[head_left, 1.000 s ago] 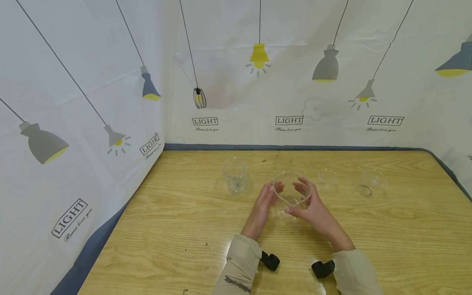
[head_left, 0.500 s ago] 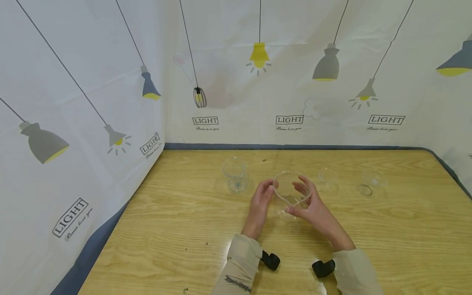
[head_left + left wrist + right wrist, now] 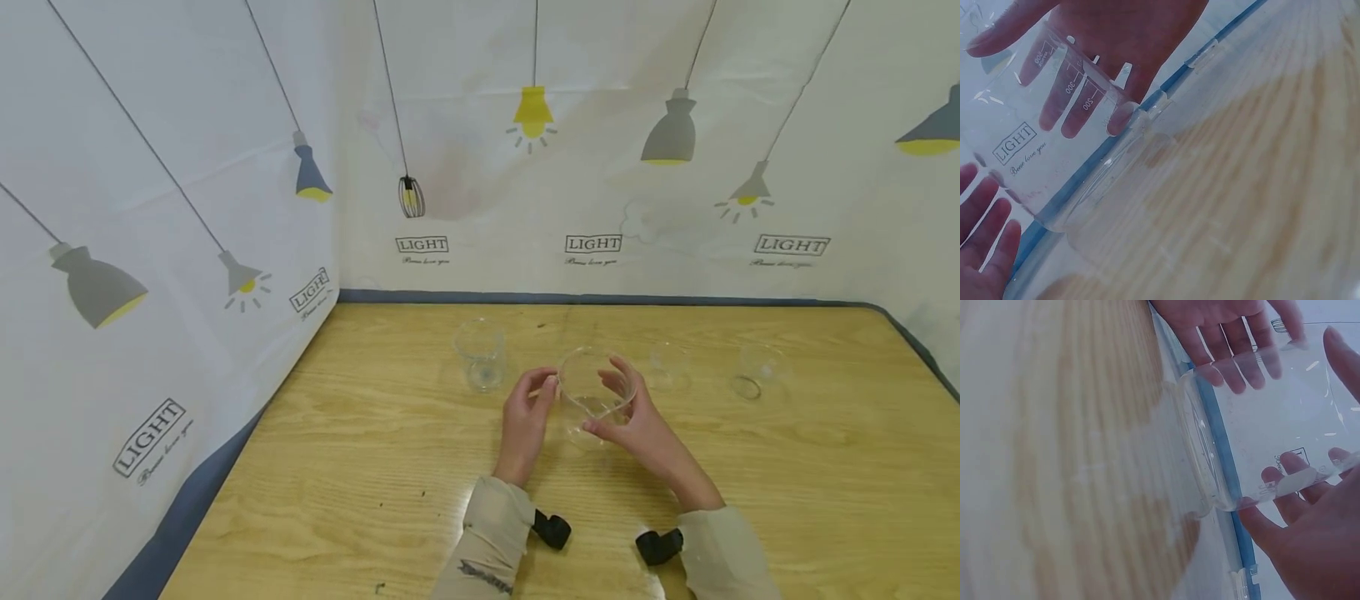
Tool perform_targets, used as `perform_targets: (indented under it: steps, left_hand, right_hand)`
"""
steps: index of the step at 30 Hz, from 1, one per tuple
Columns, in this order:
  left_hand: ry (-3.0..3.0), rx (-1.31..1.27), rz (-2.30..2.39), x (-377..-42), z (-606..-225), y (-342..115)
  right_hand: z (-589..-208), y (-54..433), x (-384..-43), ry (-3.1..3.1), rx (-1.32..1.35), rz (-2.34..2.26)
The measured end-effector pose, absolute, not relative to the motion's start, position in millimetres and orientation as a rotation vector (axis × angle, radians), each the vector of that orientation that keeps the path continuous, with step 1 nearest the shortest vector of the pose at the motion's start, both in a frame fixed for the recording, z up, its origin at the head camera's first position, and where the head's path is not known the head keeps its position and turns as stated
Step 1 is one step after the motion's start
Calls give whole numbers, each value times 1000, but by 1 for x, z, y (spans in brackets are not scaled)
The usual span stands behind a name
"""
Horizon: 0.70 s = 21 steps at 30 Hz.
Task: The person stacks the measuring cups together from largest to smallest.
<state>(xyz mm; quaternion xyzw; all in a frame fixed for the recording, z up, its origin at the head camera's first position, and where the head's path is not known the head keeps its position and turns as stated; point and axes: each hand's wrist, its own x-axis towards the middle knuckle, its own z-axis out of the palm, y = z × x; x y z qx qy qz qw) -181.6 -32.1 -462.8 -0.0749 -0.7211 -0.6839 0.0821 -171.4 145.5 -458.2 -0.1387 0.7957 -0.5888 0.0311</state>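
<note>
In the head view a clear glass beaker (image 3: 596,408) with a pouring spout stands upright between both hands; its base sits right at the tabletop. White volume marks show on its wall in the left wrist view. My right hand (image 3: 637,425) grips it from the right, thumb across the near side by the spout and fingers round the far side. At the left rim is my left hand (image 3: 527,421), thumb and fingertips close to the glass. Its fingers (image 3: 1244,356), fairly straight and spread, overlap the beaker's side in the right wrist view.
Another clear glass vessel (image 3: 481,354) stands at the back left of the wooden table (image 3: 360,483). Two more faint clear glass vessels, a smaller one (image 3: 667,362) and one farther right (image 3: 757,367), stand at the back right. A lamp-patterned sheet (image 3: 487,192) hangs behind.
My left hand has drawn slightly back to the left, its fingers no longer reaching round behind the beaker. The right hand and beaker keep their place; the head view shifts slightly.
</note>
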Motion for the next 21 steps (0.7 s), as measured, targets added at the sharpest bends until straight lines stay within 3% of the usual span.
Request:
perform_targets:
  steps: [21]
  left_hand:
    - [-1958, 6, -1848, -198, -490, -40]
  right_hand:
    - [-425, 137, -156, 2424, -383, -1786]
